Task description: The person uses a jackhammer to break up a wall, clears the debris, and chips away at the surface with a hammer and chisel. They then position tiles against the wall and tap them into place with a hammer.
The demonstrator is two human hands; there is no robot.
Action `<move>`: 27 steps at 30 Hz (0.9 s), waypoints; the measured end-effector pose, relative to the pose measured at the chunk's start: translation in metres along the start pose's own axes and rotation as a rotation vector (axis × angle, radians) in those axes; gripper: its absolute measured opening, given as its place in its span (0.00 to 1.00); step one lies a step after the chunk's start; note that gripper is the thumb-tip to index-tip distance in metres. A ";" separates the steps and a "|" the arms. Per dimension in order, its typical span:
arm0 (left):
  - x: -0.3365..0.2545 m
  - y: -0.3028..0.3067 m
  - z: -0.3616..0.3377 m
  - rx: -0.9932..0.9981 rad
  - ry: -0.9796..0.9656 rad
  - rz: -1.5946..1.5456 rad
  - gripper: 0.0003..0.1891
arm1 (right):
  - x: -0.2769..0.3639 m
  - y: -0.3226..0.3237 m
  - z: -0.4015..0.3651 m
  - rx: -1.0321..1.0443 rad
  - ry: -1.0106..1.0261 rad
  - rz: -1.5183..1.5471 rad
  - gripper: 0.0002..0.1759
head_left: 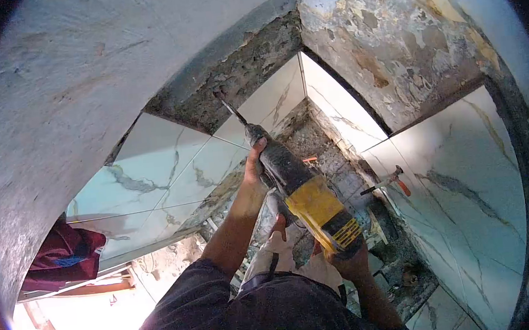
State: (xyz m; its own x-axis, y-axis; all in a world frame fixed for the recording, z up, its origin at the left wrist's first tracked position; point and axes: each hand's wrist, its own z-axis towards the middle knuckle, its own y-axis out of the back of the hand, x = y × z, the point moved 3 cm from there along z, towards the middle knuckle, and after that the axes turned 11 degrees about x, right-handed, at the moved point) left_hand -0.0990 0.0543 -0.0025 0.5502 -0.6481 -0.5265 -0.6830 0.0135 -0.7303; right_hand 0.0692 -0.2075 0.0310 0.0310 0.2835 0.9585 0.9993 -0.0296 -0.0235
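A yellow and black rotary hammer (pixel 315 201), dusty at its front end, is held diagonally before me. My left hand (pixel 256 166) is closed around its front part, near the chuck. At its rear end my right hand (pixel 350 261) is wrapped around the grip, mostly hidden behind the yellow housing. A long thin bit (pixel 233 113) runs up and left from the chuck. Its tip meets the rough bare wall strip (pixel 208 93) just above the tiles, at a small reddish broken spot.
White marble-patterned wall tiles (pixel 163 155) line both sides of the corner. A hammer-like tool with an orange part (pixel 398 181) is by the right wall. Rubble (pixel 312 139) litters the floor below. Maroon cloth (pixel 65 255) hangs at the left, above a bright opening (pixel 89 318).
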 end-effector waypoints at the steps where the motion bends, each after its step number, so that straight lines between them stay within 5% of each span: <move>1: 0.001 0.006 0.002 -0.002 0.000 -0.004 0.27 | 0.002 -0.001 -0.001 -0.007 -0.017 -0.087 0.28; 3: 0.001 0.002 -0.001 0.140 0.007 -0.027 0.26 | -0.002 -0.005 -0.009 -0.010 -0.043 -0.172 0.27; 9: 0.001 -0.019 -0.025 0.116 0.056 -0.006 0.23 | -0.024 -0.013 -0.034 0.101 0.220 -0.792 0.35; 11: 0.003 -0.014 -0.023 0.078 0.078 -0.051 0.23 | -0.032 -0.010 -0.037 -0.005 0.127 -0.468 0.33; 15: -0.009 -0.004 -0.013 0.059 0.022 -0.036 0.24 | -0.017 -0.016 -0.004 0.059 0.067 -0.579 0.37; 17: -0.016 -0.003 -0.003 0.052 0.042 -0.037 0.24 | 0.002 -0.023 0.007 0.029 0.083 0.061 0.44; 21: -0.010 -0.008 -0.005 0.190 0.093 -0.014 0.27 | -0.017 -0.029 -0.008 0.054 -0.087 0.095 0.49; 23: -0.003 -0.018 -0.023 0.134 0.066 0.013 0.26 | -0.029 -0.023 -0.028 0.035 -0.055 -0.169 0.45; 25: 0.001 -0.037 -0.033 0.121 0.054 -0.016 0.25 | -0.036 -0.022 -0.043 0.127 0.149 -0.796 0.38; 27: 0.007 -0.044 -0.033 0.129 0.069 0.030 0.23 | -0.009 -0.012 -0.044 0.040 0.131 -0.685 0.34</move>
State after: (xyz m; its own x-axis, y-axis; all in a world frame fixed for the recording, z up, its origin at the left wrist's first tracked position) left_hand -0.0807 0.0238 0.0405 0.4934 -0.6966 -0.5208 -0.6286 0.1282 -0.7671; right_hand 0.0556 -0.2515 0.0354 -0.6070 0.1082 0.7873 0.7928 0.1504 0.5906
